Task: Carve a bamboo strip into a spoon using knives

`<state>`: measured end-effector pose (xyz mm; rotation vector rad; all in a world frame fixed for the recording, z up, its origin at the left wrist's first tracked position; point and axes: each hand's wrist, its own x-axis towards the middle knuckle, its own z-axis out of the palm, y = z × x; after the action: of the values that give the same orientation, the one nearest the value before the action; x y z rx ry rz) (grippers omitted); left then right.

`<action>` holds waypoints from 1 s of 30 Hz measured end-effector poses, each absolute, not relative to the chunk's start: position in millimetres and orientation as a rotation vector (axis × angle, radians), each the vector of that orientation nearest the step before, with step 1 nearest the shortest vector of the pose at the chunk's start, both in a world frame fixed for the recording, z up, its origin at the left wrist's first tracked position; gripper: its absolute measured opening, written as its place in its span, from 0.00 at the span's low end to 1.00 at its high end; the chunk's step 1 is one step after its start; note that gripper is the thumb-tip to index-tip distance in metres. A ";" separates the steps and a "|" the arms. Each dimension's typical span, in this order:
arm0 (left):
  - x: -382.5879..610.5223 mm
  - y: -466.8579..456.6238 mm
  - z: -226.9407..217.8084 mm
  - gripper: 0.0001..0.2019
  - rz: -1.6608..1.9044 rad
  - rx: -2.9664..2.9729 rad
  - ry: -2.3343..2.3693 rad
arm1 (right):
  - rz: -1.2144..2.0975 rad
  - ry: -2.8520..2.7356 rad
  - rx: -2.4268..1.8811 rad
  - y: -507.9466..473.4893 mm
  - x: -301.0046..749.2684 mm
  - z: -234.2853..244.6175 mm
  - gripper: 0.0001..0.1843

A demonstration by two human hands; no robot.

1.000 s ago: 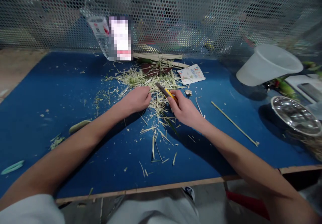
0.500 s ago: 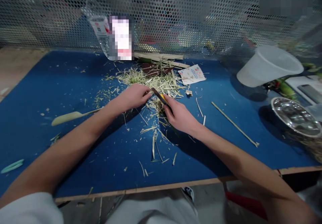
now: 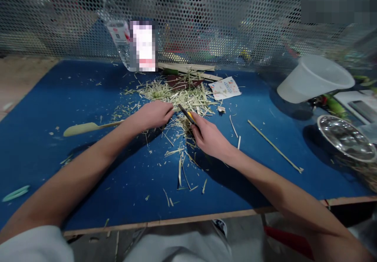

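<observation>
My left hand (image 3: 154, 114) grips a thin pale plant strip (image 3: 97, 127), which runs out to the left and ends in a broad, flat blade. My right hand (image 3: 208, 138) holds a yellow-handled utility knife (image 3: 187, 115), its dark blade close to the strip's end by my left fingers. Both hands hover over a loose pile of pale green plant shavings (image 3: 173, 95), and more scraps lie scattered below them. Where the knife edge meets the strip is partly hidden by my fingers.
Shavings litter the blue work mat (image 3: 44, 109). Behind them stand a plastic bottle (image 3: 119, 42) and a small printed card (image 3: 224, 88). To the right are a long loose stalk (image 3: 275, 146), a tipped white cup (image 3: 315, 79) and a steel bowl (image 3: 346, 138). A perforated metal screen (image 3: 206, 18) closes the back.
The strip's broad end has swung up and away from me. My right hand has shifted left, bringing the knife closer to my left hand.
</observation>
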<state>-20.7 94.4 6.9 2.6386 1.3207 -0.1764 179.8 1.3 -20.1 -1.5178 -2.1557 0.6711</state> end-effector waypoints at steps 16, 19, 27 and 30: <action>-18.4 79.3 -4.3 0.22 -0.178 2.787 1.413 | 0.570 -2.258 -1.625 3.3 173.8 -12.4 0.30; -17.7 77.7 -4.2 0.22 -0.174 2.795 1.408 | 0.550 -2.274 -1.632 6.2 171.7 -15.3 0.29; -17.7 79.0 -4.8 0.22 -0.187 2.831 1.411 | 0.527 -2.276 -1.628 11.1 167.9 -18.3 0.28; -15.1 79.7 -6.0 0.22 -0.212 2.797 1.478 | 0.607 -2.272 -1.587 9.6 171.9 -11.8 0.26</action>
<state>-15.1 79.7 -6.0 2.7970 1.4780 -0.2121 171.9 9.6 -11.8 -1.5869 -2.2718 0.6071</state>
